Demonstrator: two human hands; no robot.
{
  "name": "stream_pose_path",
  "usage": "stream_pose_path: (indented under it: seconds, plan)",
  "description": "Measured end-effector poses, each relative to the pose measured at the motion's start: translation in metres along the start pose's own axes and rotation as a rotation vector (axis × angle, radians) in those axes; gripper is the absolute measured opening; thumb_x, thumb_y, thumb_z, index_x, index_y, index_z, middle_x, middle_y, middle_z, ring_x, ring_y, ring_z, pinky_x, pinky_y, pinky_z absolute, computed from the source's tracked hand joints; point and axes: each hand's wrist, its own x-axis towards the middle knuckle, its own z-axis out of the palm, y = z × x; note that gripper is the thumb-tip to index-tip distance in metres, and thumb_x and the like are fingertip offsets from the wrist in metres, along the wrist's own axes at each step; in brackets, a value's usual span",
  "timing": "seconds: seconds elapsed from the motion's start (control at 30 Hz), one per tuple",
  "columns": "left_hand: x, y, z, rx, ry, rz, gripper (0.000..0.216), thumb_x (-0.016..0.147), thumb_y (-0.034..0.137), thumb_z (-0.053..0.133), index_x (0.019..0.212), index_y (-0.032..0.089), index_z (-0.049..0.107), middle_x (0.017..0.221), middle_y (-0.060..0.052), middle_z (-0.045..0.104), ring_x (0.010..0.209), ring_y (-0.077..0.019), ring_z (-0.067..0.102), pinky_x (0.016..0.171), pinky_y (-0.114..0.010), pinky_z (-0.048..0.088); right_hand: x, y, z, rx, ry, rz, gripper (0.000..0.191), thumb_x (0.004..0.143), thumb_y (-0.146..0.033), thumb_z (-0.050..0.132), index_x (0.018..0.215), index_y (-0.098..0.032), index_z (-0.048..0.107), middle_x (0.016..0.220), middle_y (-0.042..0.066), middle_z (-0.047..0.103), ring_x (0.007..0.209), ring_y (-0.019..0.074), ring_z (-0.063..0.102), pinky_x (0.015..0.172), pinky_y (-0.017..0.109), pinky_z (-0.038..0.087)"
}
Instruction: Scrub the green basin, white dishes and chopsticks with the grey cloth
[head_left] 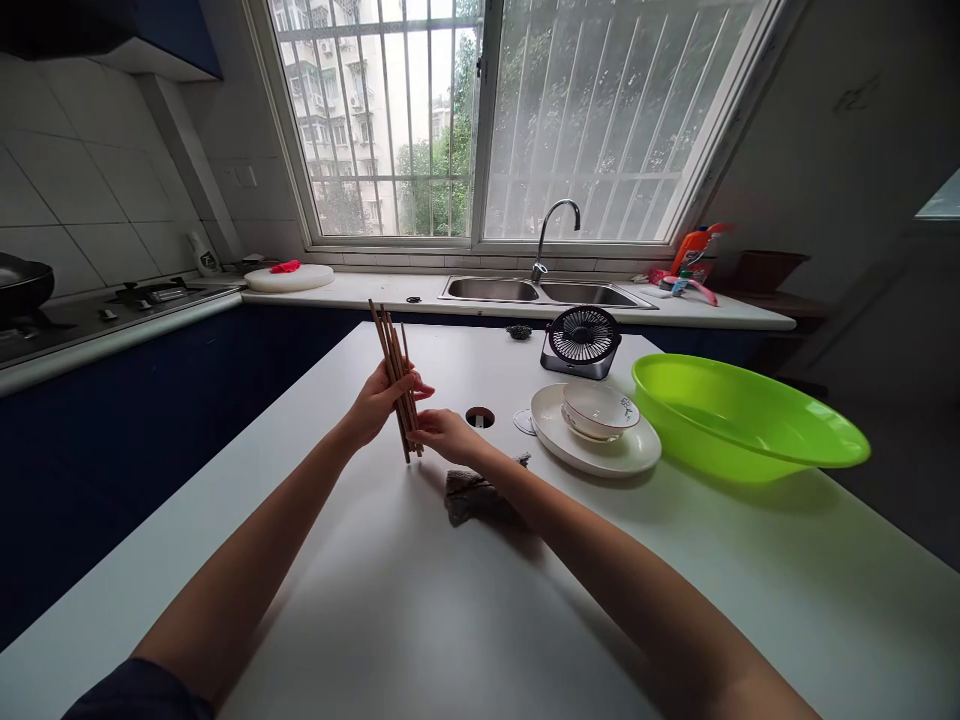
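A bundle of brown wooden chopsticks stands nearly upright above the white table, its tops fanned unevenly. My left hand is wrapped round the middle of the bundle. Lower down, my right hand pinches the chopsticks near their bottom ends. Whether those ends touch the tabletop I cannot tell. Beneath my right forearm lies a crumpled grey-brown cloth, partly hidden by the arm. To the right, a small white bowl sits stacked on a large white plate.
A bright green basin stands at the table's right side. Behind the plate are a small black fan and a dark scouring pad. The table has a round hole. A double sink lies under the window.
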Motion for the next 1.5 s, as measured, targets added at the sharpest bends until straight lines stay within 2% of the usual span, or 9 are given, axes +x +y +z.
stream_pose_path:
  seconds: [0.23, 0.47, 0.6, 0.73, 0.87, 1.0, 1.2, 1.3, 1.5]
  plan:
    - [-0.005, -0.010, 0.008, 0.064, -0.023, 0.085, 0.040, 0.083, 0.041, 0.076, 0.112, 0.021, 0.058, 0.087, 0.001, 0.065, 0.088, -0.0207, 0.072, 0.094, -0.043, 0.055, -0.005, 0.007, -0.006, -0.018, 0.015, 0.004, 0.019, 0.093, -0.021, 0.059, 0.102, -0.016, 0.075, 0.098, 0.005, 0.079, 0.091, 0.0193, 0.073, 0.081, 0.026, 0.053]
    - [-0.013, -0.012, 0.016, 0.179, -0.070, 0.089, 0.041, 0.083, 0.048, 0.074, 0.109, 0.020, 0.060, 0.087, -0.001, 0.066, 0.089, -0.0226, 0.072, 0.090, -0.043, 0.056, -0.029, 0.002, -0.040, -0.133, 0.131, 0.015, 0.025, 0.091, -0.022, 0.062, 0.111, -0.015, 0.075, 0.116, 0.013, 0.075, 0.108, 0.0278, 0.070, 0.096, 0.039, 0.051]
    - [-0.018, -0.020, 0.016, 0.197, -0.088, 0.086, 0.040, 0.082, 0.051, 0.074, 0.103, 0.019, 0.060, 0.086, 0.000, 0.065, 0.084, -0.0216, 0.072, 0.089, -0.044, 0.057, -0.034, -0.003, -0.052, -0.088, 0.259, -0.024, 0.038, 0.096, -0.027, 0.056, 0.132, -0.017, 0.064, 0.132, 0.014, 0.066, 0.121, 0.0265, 0.064, 0.104, 0.041, 0.049]
    - [-0.022, -0.028, 0.019, 0.228, -0.097, 0.096, 0.037, 0.084, 0.051, 0.071, 0.100, 0.019, 0.059, 0.085, -0.001, 0.066, 0.083, -0.0210, 0.071, 0.086, -0.044, 0.057, -0.032, -0.009, -0.048, 0.127, 0.356, -0.203, 0.052, 0.094, -0.031, 0.059, 0.144, -0.017, 0.051, 0.141, 0.016, 0.059, 0.126, 0.0265, 0.061, 0.107, 0.043, 0.049]
    - [-0.024, -0.034, 0.023, 0.278, -0.118, 0.096, 0.034, 0.087, 0.049, 0.067, 0.097, 0.018, 0.056, 0.080, -0.001, 0.063, 0.077, -0.0175, 0.067, 0.077, -0.038, 0.058, -0.028, -0.020, -0.040, 0.224, 0.370, -0.392, 0.075, 0.094, -0.036, 0.059, 0.159, -0.024, 0.023, 0.156, 0.014, 0.042, 0.143, 0.0255, 0.043, 0.116, 0.046, 0.039]
    - [-0.025, -0.035, 0.028, 0.304, -0.132, 0.098, 0.032, 0.088, 0.048, 0.065, 0.088, 0.019, 0.052, 0.072, 0.002, 0.055, 0.063, -0.0119, 0.057, 0.062, -0.030, 0.052, -0.022, -0.030, -0.037, 0.299, 0.363, -0.483, 0.083, 0.093, -0.039, 0.060, 0.160, -0.029, 0.012, 0.158, 0.011, 0.038, 0.145, 0.0246, 0.039, 0.119, 0.047, 0.035]
    - [-0.025, -0.036, 0.028, 0.316, -0.150, 0.083, 0.028, 0.088, 0.045, 0.065, 0.092, 0.020, 0.051, 0.067, 0.006, 0.046, 0.054, -0.0082, 0.043, 0.051, -0.024, 0.042, -0.017, -0.031, -0.034, 0.525, 0.313, -0.466, 0.070, 0.090, -0.037, 0.063, 0.152, -0.025, 0.034, 0.127, 0.009, 0.065, 0.124, 0.0246, 0.059, 0.108, 0.047, 0.048]
    - [-0.026, -0.039, 0.027, 0.306, -0.171, 0.044, 0.031, 0.087, 0.045, 0.065, 0.085, 0.020, 0.047, 0.068, 0.006, 0.045, 0.053, -0.0072, 0.042, 0.049, -0.024, 0.039, -0.019, -0.032, -0.035, 0.613, 0.305, -0.454, 0.054, 0.087, -0.037, 0.067, 0.137, -0.024, 0.051, 0.120, 0.008, 0.069, 0.119, 0.0247, 0.063, 0.105, 0.046, 0.050]
    - [-0.031, -0.030, 0.029, 0.236, -0.209, -0.088, 0.040, 0.084, 0.050, 0.068, 0.079, 0.021, 0.042, 0.064, 0.008, 0.042, 0.049, -0.0056, 0.040, 0.047, -0.022, 0.037, -0.019, -0.030, -0.043, 0.645, 0.332, -0.410, 0.033, 0.083, -0.039, 0.071, 0.111, -0.022, 0.065, 0.105, 0.006, 0.074, 0.105, 0.0231, 0.068, 0.095, 0.042, 0.055]
